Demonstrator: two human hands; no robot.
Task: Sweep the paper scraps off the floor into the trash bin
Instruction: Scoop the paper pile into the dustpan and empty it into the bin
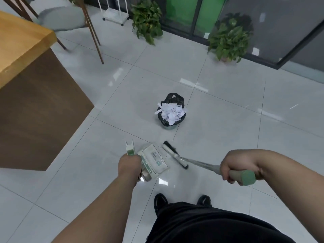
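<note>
- White scraps (172,112) heaped in bin (169,126), mid-floor, just far of the tools; none seen loose on tiles.
- Paper looks light, soft and crumpled; the heap tops the rim (a knock could spill it).
- Left hand (128,164) wraps dustpan (154,159) handle; right hand (235,168) fists broom (172,152) handle.
- Table (21,46) left, plants (146,20) far; neither blocks the bin.

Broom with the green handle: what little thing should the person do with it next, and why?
Probably lift the green-handled broom and stop sweeping. The white paper scraps already heap the small black-bagged trash bin, and no scraps show on the grey tiled floor. The right hand grips the broom; the left hand grips the white dustpan.
</note>
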